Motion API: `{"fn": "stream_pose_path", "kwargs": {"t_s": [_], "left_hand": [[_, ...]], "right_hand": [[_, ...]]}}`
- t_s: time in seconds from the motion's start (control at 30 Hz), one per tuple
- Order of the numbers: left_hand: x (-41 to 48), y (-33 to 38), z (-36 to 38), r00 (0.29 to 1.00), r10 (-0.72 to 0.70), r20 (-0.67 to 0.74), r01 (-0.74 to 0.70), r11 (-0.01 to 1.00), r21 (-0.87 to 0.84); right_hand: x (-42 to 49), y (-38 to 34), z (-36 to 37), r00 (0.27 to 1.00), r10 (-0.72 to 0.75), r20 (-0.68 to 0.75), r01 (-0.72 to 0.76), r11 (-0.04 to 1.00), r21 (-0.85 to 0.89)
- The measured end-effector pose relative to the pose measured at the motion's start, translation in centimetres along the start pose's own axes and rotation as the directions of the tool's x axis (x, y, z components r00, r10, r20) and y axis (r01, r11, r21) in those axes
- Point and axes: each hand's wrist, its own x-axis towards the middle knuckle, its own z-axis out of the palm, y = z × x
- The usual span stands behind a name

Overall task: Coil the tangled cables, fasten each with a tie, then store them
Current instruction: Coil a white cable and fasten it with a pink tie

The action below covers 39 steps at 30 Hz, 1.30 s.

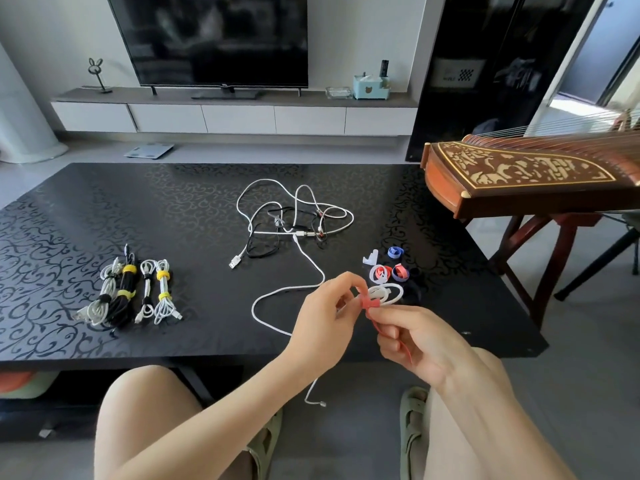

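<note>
- The left hand (pixel 325 306) pinches a small white cable coil (pixel 388 292) between thumb and fingertips, above the near right part of the black table (pixel 194 188).
- The right hand (pixel 412 337), its fingers curled, pinches the tail of one red tie (pixel 367 303). The tie is wrapped round the coil where the left hand holds it.
- One loose white cable (pixel 277 291) snakes over the table just left of the hands. A white plug end (pixel 322 404) hangs below the table's near edge.
- Near the table's right edge, just beyond the hands, lie the spare ties (pixel 388 268). Five rolled ones can be counted: one white, one blue, one white with red, one red with purple and one black. Any other black ones are hard to tell against the dark top.
- At the table's middle sits one tangle (pixel 294 216) of white and black cables. How many cables are in it cannot be told.
- On the table's left part lie four finished bundles (pixel 128 292), side by side. Two have yellow ties.
- One wooden zither (pixel 519 174) stands past the table's far right corner.
</note>
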Motion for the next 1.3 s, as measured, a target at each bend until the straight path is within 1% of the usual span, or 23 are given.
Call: {"fn": "stream_pose_path", "kwargs": {"t_s": [0.1,0.2,0.27,0.33,0.4,0.47,0.6,0.7,0.77,0.8,0.83,0.9,0.97,1.07,1.13,1.2,1.3], "left_hand": [[-0.2,0.3,0.1,0.997,0.040,0.064,-0.043,0.998,0.037],[0.0,0.9,-0.3,0.985,0.077,0.156,-0.085,0.995,0.043],[0.4,1.3,-0.6,0.971,0.098,0.216,-0.122,0.987,0.101],[0.9,1.5,-0.8,0.964,0.108,0.244,-0.143,0.981,0.131],[1.1,1.5,-0.7,0.964,0.125,0.236,-0.161,0.977,0.141],[1.3,1.4,-0.4,0.968,0.155,0.199,-0.189,0.969,0.161],[2.2,0.4,0.4,0.982,0.142,0.127,-0.166,0.965,0.204],[2.9,-0.1,1.0,0.993,0.078,0.084,-0.093,0.977,0.194],[3.5,0.2,1.6,0.998,-0.006,0.065,-0.004,0.990,0.143],[3.8,0.5,1.7,0.995,-0.069,0.069,0.062,0.993,0.099],[4.0,0.7,1.8,0.984,-0.150,0.097,0.149,0.989,0.024],[4.2,0.8,1.5,0.929,-0.292,0.229,0.332,0.929,-0.164],[4.0,0.8,0.8,0.865,-0.349,0.361,0.453,0.853,-0.259],[4.0,0.8,-0.1,0.768,-0.349,0.537,0.569,0.758,-0.320],[4.0,0.6,-0.9,0.711,-0.298,0.637,0.627,0.678,-0.383],[3.9,0.3,-1.6,0.702,-0.238,0.671,0.636,0.633,-0.440],[3.6,-0.1,-2.1,0.749,-0.225,0.623,0.587,0.661,-0.468]], "right_hand": [[-0.2,0.0,0.4,0.999,-0.041,-0.032,0.041,0.999,0.012],[-0.1,0.3,0.6,0.991,-0.109,-0.076,0.106,0.993,-0.042],[-0.1,0.4,0.6,0.986,-0.140,-0.095,0.134,0.988,-0.072],[-0.2,0.4,0.6,0.981,-0.161,-0.107,0.151,0.984,-0.094],[-0.1,0.3,0.5,0.976,-0.184,-0.120,0.168,0.977,-0.128],[-0.1,0.3,0.5,0.970,-0.205,-0.128,0.183,0.969,-0.168],[0.3,0.1,0.9,0.963,-0.222,-0.151,0.172,0.943,-0.286],[0.6,-0.2,1.3,0.956,-0.239,-0.168,0.166,0.918,-0.361],[0.7,-0.4,1.2,0.941,-0.279,-0.194,0.190,0.905,-0.381],[0.7,-0.5,1.1,0.933,-0.298,-0.200,0.206,0.901,-0.383],[0.8,-0.5,0.9,0.928,-0.315,-0.200,0.220,0.894,-0.390],[0.7,-0.3,0.5,0.923,-0.342,-0.178,0.245,0.877,-0.414],[0.5,-0.1,0.3,0.915,-0.384,-0.122,0.305,0.858,-0.414],[0.3,-0.5,0.2,0.893,-0.450,-0.022,0.407,0.827,-0.388],[0.1,-1.0,0.2,0.879,-0.477,0.023,0.451,0.814,-0.365],[0.1,-1.4,0.2,0.873,-0.486,0.049,0.468,0.803,-0.369],[-0.2,-1.5,-0.2,0.866,-0.494,0.077,0.467,0.744,-0.478]]}}
